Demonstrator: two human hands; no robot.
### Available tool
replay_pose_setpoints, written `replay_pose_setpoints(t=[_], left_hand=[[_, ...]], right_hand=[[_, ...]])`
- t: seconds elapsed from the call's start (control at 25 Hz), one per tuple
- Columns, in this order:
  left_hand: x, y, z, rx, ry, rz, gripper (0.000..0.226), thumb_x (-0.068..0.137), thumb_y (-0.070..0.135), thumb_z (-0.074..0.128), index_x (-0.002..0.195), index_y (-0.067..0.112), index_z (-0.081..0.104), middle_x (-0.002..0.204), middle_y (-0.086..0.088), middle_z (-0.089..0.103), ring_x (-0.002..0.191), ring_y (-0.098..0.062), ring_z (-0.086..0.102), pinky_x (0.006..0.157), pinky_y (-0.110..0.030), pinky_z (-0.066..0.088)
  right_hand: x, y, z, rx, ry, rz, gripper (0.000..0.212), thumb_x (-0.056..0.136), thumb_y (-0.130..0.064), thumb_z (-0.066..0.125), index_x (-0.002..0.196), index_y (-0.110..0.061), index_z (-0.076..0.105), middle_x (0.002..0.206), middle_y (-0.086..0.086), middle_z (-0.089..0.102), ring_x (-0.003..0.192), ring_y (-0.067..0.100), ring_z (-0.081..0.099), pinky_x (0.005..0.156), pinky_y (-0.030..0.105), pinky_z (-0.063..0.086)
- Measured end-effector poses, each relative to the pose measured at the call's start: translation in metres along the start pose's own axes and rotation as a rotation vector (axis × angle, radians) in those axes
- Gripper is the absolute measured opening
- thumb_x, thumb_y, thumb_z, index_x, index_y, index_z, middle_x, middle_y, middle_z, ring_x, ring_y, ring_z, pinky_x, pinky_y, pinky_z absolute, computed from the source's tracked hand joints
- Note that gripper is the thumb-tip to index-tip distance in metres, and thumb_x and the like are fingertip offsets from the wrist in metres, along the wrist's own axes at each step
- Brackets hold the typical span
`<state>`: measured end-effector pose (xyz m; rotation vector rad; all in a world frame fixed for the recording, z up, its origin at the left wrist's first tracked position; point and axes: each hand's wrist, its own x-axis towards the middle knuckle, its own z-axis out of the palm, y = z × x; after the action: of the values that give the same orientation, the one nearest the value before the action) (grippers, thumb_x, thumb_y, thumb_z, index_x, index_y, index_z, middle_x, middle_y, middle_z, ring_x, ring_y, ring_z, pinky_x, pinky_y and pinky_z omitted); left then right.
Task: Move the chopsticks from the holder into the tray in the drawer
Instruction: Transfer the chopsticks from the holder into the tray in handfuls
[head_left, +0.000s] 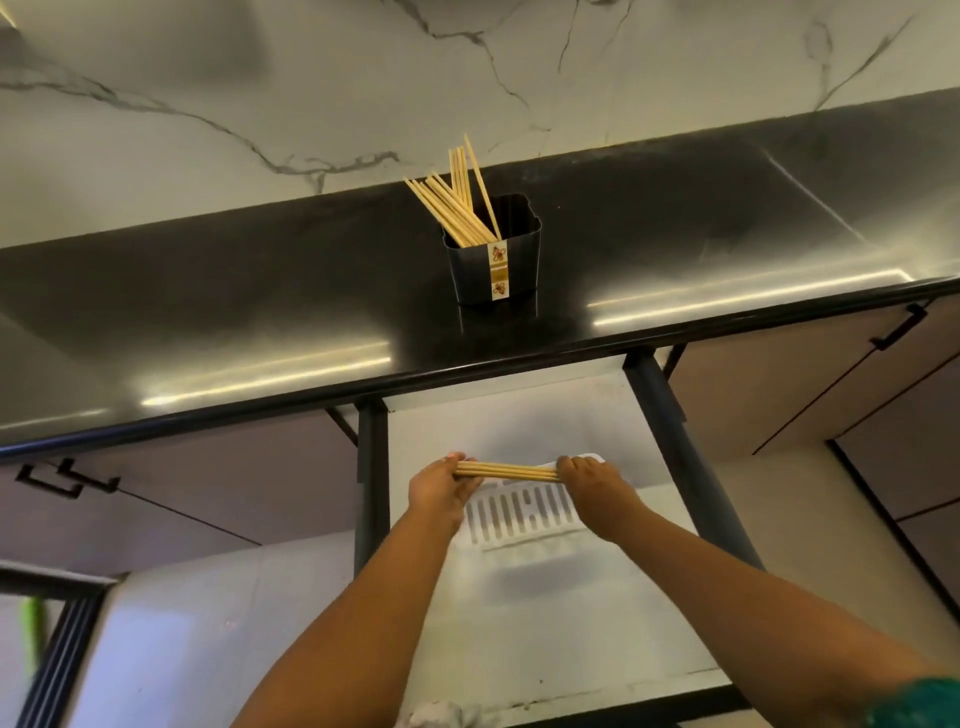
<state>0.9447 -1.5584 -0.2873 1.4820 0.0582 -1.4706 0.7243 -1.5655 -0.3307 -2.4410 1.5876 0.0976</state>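
Left hand (439, 488) and right hand (592, 486) pinch opposite ends of a level bundle of pale wooden chopsticks (506, 472) above the slotted white plastic tray (511, 525); uneven release risks sticks rolling into the open drawer (519, 649).

We've got a glossy black countertop (260, 312) with just one thing sitting on it, a black square holder (493, 260) near the middle, full of wooden chopsticks (457, 208) leaning left. Under the counter edge the drawer (545, 415) is pulled open, pale inside, and a white slotted tray (519, 525) lies flat on its bottom.
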Motion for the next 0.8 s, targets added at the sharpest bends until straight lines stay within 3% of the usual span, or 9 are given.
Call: replay_pose_setpoints(t=[0.08, 0.16, 0.24, 0.32, 0.44, 0.6, 0.68, 0.8], left_hand=[[0.021, 0.001, -0.032, -0.001, 0.07, -0.017, 0.023, 0.097, 0.001, 0.043, 0.112, -0.012, 0.055, 0.121, -0.029, 0.058, 0.112, -0.038, 0.058, 0.091, -0.038, 0.052], [0.039, -0.01, -0.054, 0.22, 0.142, 0.026, 0.029, 0.094, -0.001, 0.045, 0.12, -0.01, 0.052, 0.126, -0.028, 0.056, 0.117, -0.038, 0.055, 0.099, -0.039, 0.046], [0.045, -0.027, -0.063, 0.584, 0.235, 0.091, 0.026, 0.092, 0.015, 0.053, 0.115, 0.005, 0.059, 0.114, -0.015, 0.063, 0.103, -0.033, 0.06, 0.085, -0.038, 0.05], [0.045, -0.045, -0.063, 0.774, 0.192, 0.045, 0.024, 0.092, 0.032, 0.054, 0.108, 0.014, 0.056, 0.102, -0.007, 0.06, 0.087, -0.023, 0.057, 0.074, -0.035, 0.045], [0.05, -0.061, -0.063, 0.791, 0.08, -0.067, 0.017, 0.097, 0.028, 0.047, 0.107, 0.016, 0.055, 0.098, -0.005, 0.059, 0.086, -0.022, 0.056, 0.079, -0.034, 0.048], [0.057, -0.062, -0.063, 0.845, 0.075, -0.005, 0.018, 0.097, 0.02, 0.046, 0.109, 0.016, 0.058, 0.102, -0.008, 0.063, 0.092, -0.025, 0.06, 0.089, -0.039, 0.052], [0.058, -0.065, -0.063, 0.864, 0.098, 0.028, 0.015, 0.097, 0.017, 0.046, 0.106, 0.018, 0.059, 0.099, -0.007, 0.064, 0.087, -0.022, 0.061, 0.085, -0.035, 0.054], [0.058, -0.07, -0.063, 0.873, 0.119, 0.073, 0.014, 0.097, 0.019, 0.047, 0.104, 0.018, 0.059, 0.096, -0.005, 0.064, 0.085, -0.021, 0.061, 0.082, -0.034, 0.054]], right_hand=[[-0.001, 0.023, 0.015, -0.017, -0.124, 0.01, 0.037, 0.099, -0.021, 0.04, 0.135, -0.014, 0.041, 0.131, 0.01, 0.055, 0.115, 0.027, 0.056, 0.097, 0.036, 0.043], [0.005, 0.032, 0.024, -0.084, -0.221, -0.021, 0.038, 0.096, -0.024, 0.042, 0.133, -0.016, 0.041, 0.131, 0.009, 0.054, 0.115, 0.026, 0.055, 0.098, 0.037, 0.043], [0.015, 0.029, 0.029, -0.138, -0.234, -0.082, 0.042, 0.093, -0.037, 0.041, 0.13, -0.017, 0.044, 0.128, 0.008, 0.056, 0.114, 0.026, 0.054, 0.098, 0.038, 0.041], [0.023, 0.024, 0.035, -0.153, -0.271, -0.109, 0.052, 0.091, -0.048, 0.034, 0.131, -0.017, 0.046, 0.128, 0.01, 0.057, 0.116, 0.028, 0.052, 0.1, 0.04, 0.037], [0.02, 0.022, 0.051, -0.167, -0.367, -0.091, 0.062, 0.096, -0.052, 0.026, 0.143, -0.014, 0.038, 0.141, 0.012, 0.048, 0.128, 0.031, 0.044, 0.111, 0.047, 0.029], [0.017, 0.019, 0.054, -0.071, -0.226, -0.097, 0.051, 0.097, -0.045, 0.027, 0.13, -0.013, 0.049, 0.131, 0.01, 0.052, 0.117, 0.028, 0.049, 0.103, 0.041, 0.037], [0.018, 0.012, 0.057, 0.034, -0.21, -0.092, 0.044, 0.099, -0.039, 0.029, 0.125, -0.013, 0.053, 0.127, 0.01, 0.054, 0.112, 0.027, 0.05, 0.1, 0.04, 0.039], [0.015, 0.006, 0.063, 0.183, -0.272, -0.062, 0.043, 0.101, -0.035, 0.028, 0.125, -0.013, 0.056, 0.13, 0.01, 0.053, 0.118, 0.027, 0.048, 0.112, 0.042, 0.031]])
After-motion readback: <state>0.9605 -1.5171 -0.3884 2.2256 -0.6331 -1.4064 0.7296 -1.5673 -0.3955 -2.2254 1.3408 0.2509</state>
